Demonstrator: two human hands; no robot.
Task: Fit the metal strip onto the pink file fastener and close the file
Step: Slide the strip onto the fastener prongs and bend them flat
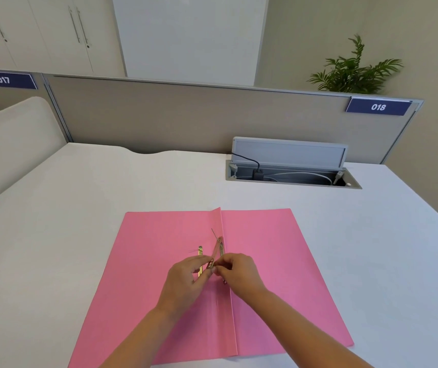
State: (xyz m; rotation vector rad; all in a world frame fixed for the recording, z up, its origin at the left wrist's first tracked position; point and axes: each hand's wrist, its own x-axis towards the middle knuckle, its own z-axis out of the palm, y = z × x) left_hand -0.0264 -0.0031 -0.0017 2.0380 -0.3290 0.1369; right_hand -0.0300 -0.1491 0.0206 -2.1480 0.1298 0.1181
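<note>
Metal strip [215, 253] sits pinched at its near end between both hands, right at the spine of the open pink file [260, 261], which lies flat on the white desk [80, 208]. Long axis of the strip runs away from the person, tilted up, far end lifted off the file and leaning slightly right toward the fold. Left hand [186, 277] closes thumb and fingers on the near end from the left; right hand [236, 269] pinches the same end from the right. Both touching it, neither clearly nearer. A gold fastener bar [200, 257] lies on the left cover just beside the left fingers, roughly parallel to the spine. A thin prong [214, 233] pokes up near the strip's far end. Judgement: next move needs the strip's holes lined over the prongs, then pressed down flat. Hole alignment too small to tell.
</note>
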